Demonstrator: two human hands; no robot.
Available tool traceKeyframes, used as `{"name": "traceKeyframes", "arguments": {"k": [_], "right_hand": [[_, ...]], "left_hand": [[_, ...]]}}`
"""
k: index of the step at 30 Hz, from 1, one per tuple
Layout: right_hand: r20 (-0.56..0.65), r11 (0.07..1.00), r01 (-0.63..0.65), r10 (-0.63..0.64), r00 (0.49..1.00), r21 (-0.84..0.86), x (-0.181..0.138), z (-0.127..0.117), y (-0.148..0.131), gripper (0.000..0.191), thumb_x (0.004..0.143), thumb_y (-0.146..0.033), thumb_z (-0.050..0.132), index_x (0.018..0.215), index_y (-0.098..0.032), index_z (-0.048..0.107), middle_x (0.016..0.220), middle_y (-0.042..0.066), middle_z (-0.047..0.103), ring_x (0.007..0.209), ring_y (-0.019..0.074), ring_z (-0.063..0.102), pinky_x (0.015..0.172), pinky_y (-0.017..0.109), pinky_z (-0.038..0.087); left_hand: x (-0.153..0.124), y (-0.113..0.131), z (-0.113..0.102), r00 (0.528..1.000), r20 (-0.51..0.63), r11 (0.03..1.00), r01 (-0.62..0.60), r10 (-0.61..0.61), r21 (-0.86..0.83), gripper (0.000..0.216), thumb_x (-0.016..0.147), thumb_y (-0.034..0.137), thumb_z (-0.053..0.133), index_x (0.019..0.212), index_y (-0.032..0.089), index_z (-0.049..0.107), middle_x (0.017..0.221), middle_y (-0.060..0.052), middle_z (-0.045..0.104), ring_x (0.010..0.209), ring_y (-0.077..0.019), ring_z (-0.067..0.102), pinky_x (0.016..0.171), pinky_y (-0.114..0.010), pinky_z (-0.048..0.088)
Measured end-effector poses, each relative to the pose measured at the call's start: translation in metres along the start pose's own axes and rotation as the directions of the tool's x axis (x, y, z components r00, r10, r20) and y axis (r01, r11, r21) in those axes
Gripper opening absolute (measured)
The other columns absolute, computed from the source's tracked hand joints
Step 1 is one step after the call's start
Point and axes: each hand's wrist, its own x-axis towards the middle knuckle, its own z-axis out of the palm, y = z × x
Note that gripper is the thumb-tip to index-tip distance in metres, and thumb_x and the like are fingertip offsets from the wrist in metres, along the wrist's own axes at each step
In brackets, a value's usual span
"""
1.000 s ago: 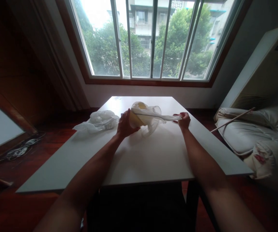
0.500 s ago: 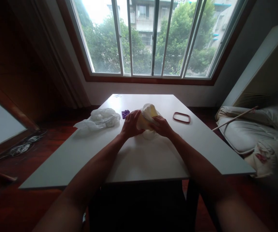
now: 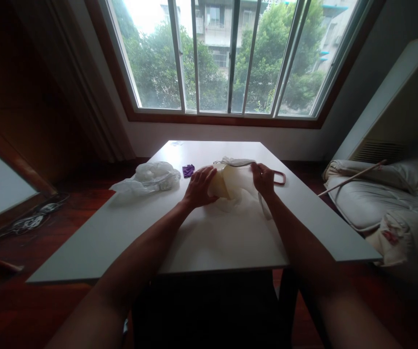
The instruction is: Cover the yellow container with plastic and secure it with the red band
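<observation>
A pale yellow rounded object (image 3: 219,185) sits inside a clear plastic bag (image 3: 240,186) near the middle of the white table (image 3: 209,237). My left hand (image 3: 199,186) is cupped against the left side of the yellow object through the plastic. My right hand (image 3: 263,178) is closed on the bag's right side, holding the plastic pulled outward so the bag's mouth is stretched between both hands.
A crumpled clear plastic bag (image 3: 151,177) lies at the table's left. A small purple item (image 3: 188,170) lies beside it. A reddish-brown loop (image 3: 279,177) lies just right of my right hand. Bedding (image 3: 383,198) is heaped on the right; a window (image 3: 227,55) is behind.
My right hand let go of the bag's stretched end, came in onto the yellow object, then moved right again, drawing the bag's edge outward. The reddish loop became visible on the table.
</observation>
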Motion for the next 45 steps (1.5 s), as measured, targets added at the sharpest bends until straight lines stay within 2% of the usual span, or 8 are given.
{"name": "traceKeyframes", "arguments": {"k": [10, 13, 17, 21, 25, 29, 33, 45], "right_hand": [[-0.12, 0.845, -0.427, 0.411, 0.904, -0.323, 0.016, -0.012, 0.081, 0.021, 0.085, -0.032, 0.055, 0.084, -0.015, 0.069, 0.083, 0.012, 0.072, 0.078, 0.0243, 0.063, 0.078, 0.034, 0.047], [-0.137, 0.912, -0.334, 0.309, 0.941, -0.238, 0.017, -0.01, 0.074, 0.029, 0.087, -0.031, 0.052, 0.101, -0.012, 0.068, 0.101, 0.016, 0.072, 0.088, 0.0258, 0.066, 0.087, 0.039, 0.05], [0.02, 0.999, 0.046, -0.046, 0.999, 0.008, 0.012, -0.005, 0.034, 0.046, 0.091, -0.047, 0.054, 0.123, -0.014, 0.06, 0.123, 0.016, 0.066, 0.109, 0.0275, 0.063, 0.098, 0.045, 0.049], [0.31, 0.956, 0.23, -0.278, 0.909, 0.182, -0.004, 0.002, -0.006, 0.079, 0.084, -0.059, 0.065, 0.147, -0.018, 0.041, 0.151, 0.017, 0.046, 0.139, 0.0317, 0.043, 0.115, 0.051, 0.036], [0.495, 0.98, 0.139, -0.192, 0.847, 0.141, -0.016, 0.008, -0.011, 0.109, 0.073, -0.062, 0.076, 0.157, -0.018, 0.023, 0.158, 0.019, 0.034, 0.144, 0.0361, 0.037, 0.118, 0.054, 0.032], [0.634, 0.992, -0.031, -0.054, 0.772, 0.122, -0.016, 0.009, 0.003, 0.105, 0.074, -0.058, 0.077, 0.156, -0.02, 0.024, 0.147, 0.018, 0.05, 0.128, 0.0326, 0.055, 0.106, 0.049, 0.047], [0.721, 0.99, -0.119, 0.029, 0.693, 0.075, -0.012, 0.006, 0.01, 0.075, 0.077, -0.054, 0.075, 0.138, -0.017, 0.052, 0.123, 0.014, 0.068, 0.105, 0.0271, 0.067, 0.092, 0.041, 0.055], [0.796, 0.979, -0.176, 0.191, 0.575, -0.107, 0.007, -0.02, 0.016, 0.047, 0.064, -0.057, 0.079, 0.083, -0.014, 0.074, 0.07, 0.003, 0.069, 0.065, 0.0184, 0.061, 0.055, 0.025, 0.043]], "left_hand": [[-0.003, -0.009, 0.003, 0.993, -0.113, 0.997, 0.042, -0.034, 0.064, 0.12, 0.065, 0.06, 0.078, 0.158, 0.016, 0.014, 0.15, -0.022, 0.041, 0.136, -0.0423, 0.042, 0.11, -0.056, 0.037], [-0.002, -0.006, 0.002, 0.995, -0.104, 0.998, 0.018, -0.012, 0.064, 0.119, 0.066, 0.06, 0.077, 0.157, 0.017, 0.014, 0.15, -0.022, 0.041, 0.136, -0.0426, 0.042, 0.109, -0.057, 0.037], [0.001, 0.002, 0.001, 0.993, -0.069, 0.994, -0.094, 0.097, 0.049, 0.109, 0.071, 0.058, 0.073, 0.157, 0.019, 0.017, 0.151, -0.021, 0.04, 0.139, -0.0416, 0.038, 0.111, -0.057, 0.034], [0.002, 0.008, 0.001, 0.99, -0.035, 0.991, -0.134, 0.134, 0.022, 0.105, 0.074, 0.058, 0.071, 0.157, 0.021, 0.018, 0.152, -0.02, 0.04, 0.14, -0.0411, 0.037, 0.112, -0.058, 0.033], [0.002, 0.008, 0.0, 0.987, -0.067, 0.989, -0.146, 0.148, 0.034, 0.106, 0.074, 0.061, 0.07, 0.157, 0.02, 0.018, 0.151, -0.021, 0.041, 0.139, -0.0409, 0.038, 0.111, -0.057, 0.034], [0.001, 0.007, -0.001, 0.992, -0.06, 0.994, -0.108, 0.11, 0.031, 0.107, 0.073, 0.062, 0.071, 0.157, 0.02, 0.018, 0.151, -0.021, 0.041, 0.139, -0.041, 0.039, 0.111, -0.056, 0.034], [0.0, 0.004, 0.0, 0.998, -0.044, 0.999, -0.037, 0.038, 0.016, 0.112, 0.07, 0.061, 0.074, 0.157, 0.019, 0.017, 0.152, -0.022, 0.04, 0.139, -0.0411, 0.039, 0.111, -0.056, 0.035], [-0.002, -0.004, 0.001, 0.99, -0.122, 0.996, 0.077, -0.071, 0.05, 0.124, 0.064, 0.062, 0.079, 0.158, 0.017, 0.012, 0.149, -0.022, 0.042, 0.134, -0.0421, 0.044, 0.11, -0.056, 0.039]]}}
